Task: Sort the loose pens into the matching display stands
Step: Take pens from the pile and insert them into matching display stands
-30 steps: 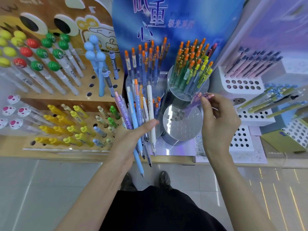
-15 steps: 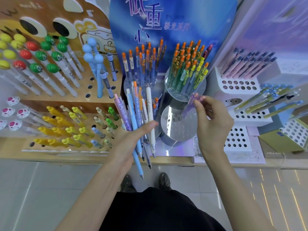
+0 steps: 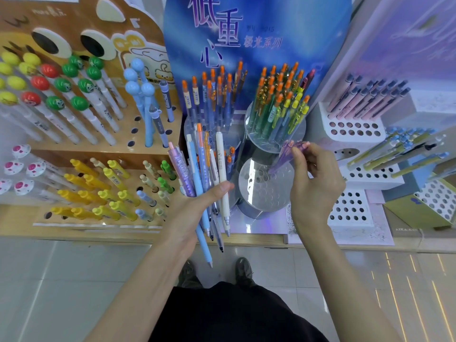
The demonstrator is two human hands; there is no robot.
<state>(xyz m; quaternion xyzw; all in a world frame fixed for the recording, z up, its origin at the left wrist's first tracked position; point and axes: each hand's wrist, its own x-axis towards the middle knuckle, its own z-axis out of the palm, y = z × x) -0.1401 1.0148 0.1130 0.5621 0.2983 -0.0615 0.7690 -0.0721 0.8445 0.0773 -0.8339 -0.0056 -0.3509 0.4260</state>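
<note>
Left hand [image 3: 192,208]: grips a fan of mixed pens [image 3: 200,166] near the worktop's [image 3: 148,236] front edge.
Right hand [image 3: 317,186]: pinches purple pens [image 3: 283,156] over the clear perforated stand [image 3: 259,193].

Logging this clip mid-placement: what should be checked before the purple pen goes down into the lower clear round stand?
1. Right hand pinches the purple pen: ok.
2. Pen tip points down at the lower clear stand: ok.
3. Tip lined up with one free hole: cannot tell.
4. Left hand grips the loose pens, thumb across them: ok.
5. Pen's design matches this stand: cannot tell.
</note>
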